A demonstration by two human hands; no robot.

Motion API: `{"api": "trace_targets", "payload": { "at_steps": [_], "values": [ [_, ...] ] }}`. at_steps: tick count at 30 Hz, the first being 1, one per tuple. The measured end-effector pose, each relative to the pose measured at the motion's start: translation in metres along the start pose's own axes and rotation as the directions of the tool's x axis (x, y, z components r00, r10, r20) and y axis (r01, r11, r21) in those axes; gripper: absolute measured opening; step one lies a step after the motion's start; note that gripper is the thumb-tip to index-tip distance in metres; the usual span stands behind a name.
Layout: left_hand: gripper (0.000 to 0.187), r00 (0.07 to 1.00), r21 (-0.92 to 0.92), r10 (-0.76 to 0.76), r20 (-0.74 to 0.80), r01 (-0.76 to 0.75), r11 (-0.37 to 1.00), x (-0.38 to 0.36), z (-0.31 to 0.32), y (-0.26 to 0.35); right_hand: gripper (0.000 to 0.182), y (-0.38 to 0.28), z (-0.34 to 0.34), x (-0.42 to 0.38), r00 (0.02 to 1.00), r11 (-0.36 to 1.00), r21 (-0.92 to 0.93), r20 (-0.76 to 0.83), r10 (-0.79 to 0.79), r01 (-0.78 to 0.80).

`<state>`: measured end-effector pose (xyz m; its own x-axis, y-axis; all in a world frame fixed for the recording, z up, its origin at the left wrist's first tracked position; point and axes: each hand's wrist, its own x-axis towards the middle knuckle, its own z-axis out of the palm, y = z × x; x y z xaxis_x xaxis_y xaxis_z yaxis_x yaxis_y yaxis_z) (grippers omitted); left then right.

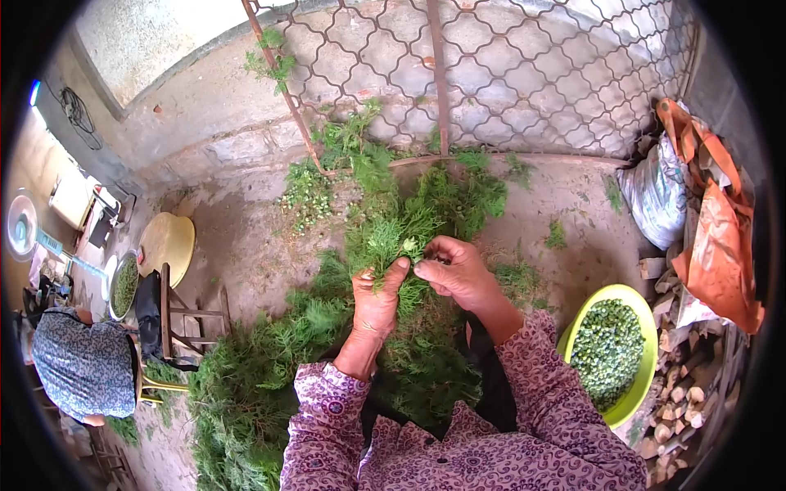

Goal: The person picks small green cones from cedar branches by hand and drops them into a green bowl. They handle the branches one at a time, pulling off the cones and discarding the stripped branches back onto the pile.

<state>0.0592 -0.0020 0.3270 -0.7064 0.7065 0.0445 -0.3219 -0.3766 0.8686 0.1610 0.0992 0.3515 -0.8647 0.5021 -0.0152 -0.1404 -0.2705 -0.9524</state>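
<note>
My left hand (375, 304) is closed around a green conifer sprig (383, 239) with flat, feathery leaves, held above the heap of cut branches. Close beside it, my right hand (460, 277) has thumb and index finger bent together in a pinch at the sprig's edge. A small pale green cone (408, 244) shows on the sprig near both thumbs. What lies between the right fingertips, if anything, is too small to make out. To my right stands a yellow-green basin (652, 360) holding many small green cones (607, 348).
Cut conifer branches (246, 393) cover the ground before me and to the left. A metal lattice (438, 82) leans at the wall. Stacked firewood (684, 401), a white sack (657, 192) and an orange bag (716, 254) line the right. Another person (86, 360) sits left near a wooden stool (192, 315).
</note>
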Motion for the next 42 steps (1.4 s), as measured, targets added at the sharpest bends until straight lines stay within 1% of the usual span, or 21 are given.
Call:
{"api": "trace_targets", "payload": {
  "at_steps": [1, 5, 7, 8, 9, 11, 13, 16, 18, 21, 23, 24, 25, 26, 27, 28, 30, 38, 40, 41, 42],
  "values": [
    [0.015, 1.000, 0.001, -0.001, 0.000, 0.001, 1.000, 0.000, 0.000, 0.000, 0.025, 0.002, -0.001, 0.001, 1.000, 0.997, -0.071, 0.000, -0.016, 0.016],
    [0.012, 1.000, 0.018, -0.010, 0.010, 0.010, 1.000, -0.001, 0.003, 0.002, 0.021, -0.002, 0.000, 0.001, 1.000, 0.994, -0.107, -0.017, -0.002, 0.001],
    [0.012, 1.000, 0.024, -0.022, 0.008, 0.022, 0.999, -0.001, 0.004, 0.003, 0.017, 0.004, -0.005, 0.002, 0.998, 0.996, 0.072, 0.032, 0.051, -0.054],
    [0.014, 0.995, -0.026, -0.096, -0.003, 0.096, 0.995, -0.001, 0.004, 0.005, 0.017, 0.005, -0.006, 0.002, 0.998, 0.996, 0.073, 0.030, 0.050, -0.053],
    [0.015, 0.985, -0.077, -0.170, -0.011, 0.169, 0.983, -0.001, 0.004, 0.007, 0.015, 0.004, -0.006, 0.002, 0.997, 0.983, 0.168, 0.055, 0.062, -0.071],
    [0.017, 0.977, -0.098, -0.209, -0.049, 0.204, 0.974, -0.002, 0.007, 0.013, 0.012, 0.005, -0.008, 0.003, 0.994, 0.961, 0.261, 0.082, 0.072, -0.091],
    [0.019, 0.965, -0.125, -0.246, -0.090, 0.235, 0.964, -0.002, 0.007, 0.015, 0.008, 0.007, -0.016, 0.004, 0.979, 0.837, 0.529, 0.202, 0.038, -0.142],
    [0.020, 0.953, -0.145, -0.283, -0.109, 0.266, 0.953, 0.001, 0.002, 0.011, 0.006, 0.003, -0.021, 0.004, 0.977, 0.756, 0.649, 0.204, -0.066, -0.084],
    [0.017, 0.988, -0.007, -0.130, -0.077, 0.130, 0.991, 0.000, 0.002, 0.008, 0.008, -0.002, -0.023, 0.005, 0.980, 0.772, 0.634, 0.175, -0.096, -0.038],
    [0.015, 0.998, 0.110, -0.056, -0.004, 0.056, 0.992, 0.000, -0.004, -0.003, 0.007, -0.006, -0.026, 0.004, 0.985, 0.841, 0.539, 0.117, -0.129, 0.047],
    [0.013, 0.999, 0.105, -0.035, 0.016, 0.033, 0.994, -0.001, -0.002, -0.007, 0.012, -0.005, -0.026, 0.002, 0.997, 0.950, 0.309, 0.041, -0.070, 0.054],
    [0.012, 0.999, 0.097, -0.015, 0.033, 0.011, 0.995, -0.001, -0.002, -0.008, 0.012, -0.006, -0.023, 0.001, 0.997, 0.949, 0.309, 0.040, -0.071, 0.055],
    [0.012, 0.999, 0.098, -0.016, 0.036, 0.012, 0.995, -0.001, 0.000, -0.008, 0.015, -0.008, -0.018, -0.001, 0.998, 0.994, 0.080, -0.012, -0.069, 0.069],
    [0.011, 0.999, 0.097, -0.023, 0.047, 0.018, 0.995, -0.002, 0.001, -0.006, 0.018, -0.009, -0.013, -0.002, 0.995, 0.986, -0.154, -0.063, -0.078, 0.067],
    [0.010, 0.998, 0.097, -0.031, 0.059, 0.025, 0.995, -0.002, 0.003, -0.006, 0.025, -0.009, -0.010, -0.003, 0.990, 0.960, -0.271, -0.095, -0.107, 0.078],
    [0.010, 0.998, 0.098, -0.032, 0.060, 0.026, 0.995, -0.002, 0.002, -0.007, 0.025, -0.001, -0.011, 0.001, 0.990, 0.960, -0.270, -0.097, -0.107, 0.078],
    [0.010, 0.994, 0.138, -0.054, 0.092, 0.041, 0.990, -0.002, 0.001, -0.009, 0.029, 0.016, -0.015, 0.010, 0.916, 0.832, -0.425, -0.015, -0.400, 0.356],
    [0.018, 0.979, 0.170, -0.142, 0.145, 0.117, 0.979, -0.005, 0.003, -0.004, 0.019, 0.010, -0.014, 0.006, 0.944, 0.825, -0.504, -0.050, -0.326, 0.257],
    [0.019, 0.978, 0.158, -0.160, 0.133, 0.139, 0.978, -0.005, 0.003, -0.004, 0.015, 0.001, -0.008, 0.001, 0.980, 0.942, -0.315, -0.115, -0.162, 0.119],
    [0.019, 0.972, 0.111, -0.185, 0.142, 0.170, 0.979, -0.005, 0.005, -0.001, 0.015, -0.001, -0.008, 0.001, 0.980, 0.942, -0.315, -0.115, -0.162, 0.119],
    [0.019, 0.966, 0.064, -0.208, 0.153, 0.200, 0.978, -0.006, 0.006, 0.000, 0.014, -0.002, -0.010, 0.001, 0.990, 0.975, -0.205, -0.087, -0.107, 0.087]
  ]
}}
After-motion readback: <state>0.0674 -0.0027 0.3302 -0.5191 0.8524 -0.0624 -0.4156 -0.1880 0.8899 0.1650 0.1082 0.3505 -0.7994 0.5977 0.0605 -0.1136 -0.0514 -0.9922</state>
